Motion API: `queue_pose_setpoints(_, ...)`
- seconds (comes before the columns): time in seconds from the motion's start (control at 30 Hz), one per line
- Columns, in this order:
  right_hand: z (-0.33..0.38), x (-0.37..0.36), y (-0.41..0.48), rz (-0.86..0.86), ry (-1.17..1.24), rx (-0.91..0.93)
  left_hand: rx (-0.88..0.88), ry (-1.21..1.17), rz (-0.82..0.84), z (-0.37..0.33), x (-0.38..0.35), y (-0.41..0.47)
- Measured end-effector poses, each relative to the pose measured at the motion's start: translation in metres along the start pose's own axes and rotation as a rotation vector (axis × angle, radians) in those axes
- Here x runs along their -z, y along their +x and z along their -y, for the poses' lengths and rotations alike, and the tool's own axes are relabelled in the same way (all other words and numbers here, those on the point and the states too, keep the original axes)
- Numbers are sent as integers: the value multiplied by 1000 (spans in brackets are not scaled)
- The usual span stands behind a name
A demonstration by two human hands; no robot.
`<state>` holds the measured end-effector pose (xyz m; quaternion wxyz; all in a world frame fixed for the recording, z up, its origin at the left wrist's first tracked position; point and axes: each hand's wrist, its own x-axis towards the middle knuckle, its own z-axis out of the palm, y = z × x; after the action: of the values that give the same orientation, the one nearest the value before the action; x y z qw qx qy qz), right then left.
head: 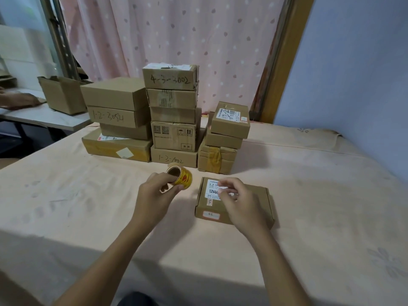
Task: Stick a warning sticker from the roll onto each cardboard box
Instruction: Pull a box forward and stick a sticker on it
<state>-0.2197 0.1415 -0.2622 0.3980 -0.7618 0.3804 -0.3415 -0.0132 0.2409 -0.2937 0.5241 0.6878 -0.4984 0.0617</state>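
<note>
Peach cloth-covered table (309, 195), stacked boxes (172, 120) along its far edge before a pink curtain (176, 29). Left hand (154, 193) grips the yellow sticker roll (180, 176) near mid-table. Right hand (240, 199) pinches a pale sticker (224, 188) over the flat box (260, 195), beside the roll

Place: a home room used for packing parcels.
Signs: pink curtain (176, 36) behind stacked cardboard boxes (172, 120); bedsheet-like cloth (309, 195) under them.

stacked boxes (172, 120) wall off the rear, bare cloth (320, 195) right
</note>
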Motion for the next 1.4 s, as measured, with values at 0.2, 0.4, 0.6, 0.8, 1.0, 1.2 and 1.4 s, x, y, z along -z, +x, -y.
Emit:
queue_pose_setpoints(0.2, 40, -4, -7, 123, 329, 92, -85, -377, 10, -42, 5, -7)
queue_pose_setpoints(0.4, 58, 1, -19, -122, 261, 249, -118, -314, -3, -59, 5, -11)
queue_pose_setpoints(0.6, 70, 10, -28, -154, -112, 507, -183, -302, -28, -71, 8, -12)
queue_pose_setpoints(0.8, 65, 10, -31, -301, -280, 714, -190, -283, -90, -76, 16, -13)
queue_pose_setpoints(1.0, 65, 10, -35, -404, -301, 841, -257, -165, -107, -78, 19, -18)
queue_pose_setpoints(1.2, 63, 12, -36, -400, -222, 816, -279, -138, -87, -77, 23, -16)
queue_pose_setpoints(1.4, 58, 15, -34, -394, -166, 741, -254, -101, -79, -71, 25, -14)
